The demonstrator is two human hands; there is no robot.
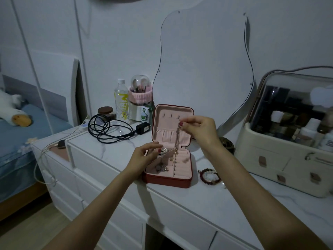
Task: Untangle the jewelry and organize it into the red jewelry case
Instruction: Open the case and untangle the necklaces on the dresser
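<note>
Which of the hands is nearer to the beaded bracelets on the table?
Right. The right hand is above the beaded bracelets, holding a chain; the left hand is across the case.

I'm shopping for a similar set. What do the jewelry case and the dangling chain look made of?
Jewelry case: smooth, matte red shell, likely faux leather; pink lining looks like soft velvet. Chain, pinched by the right hand: thin rose-gold-toned metal, judging by its faint glint.
</note>
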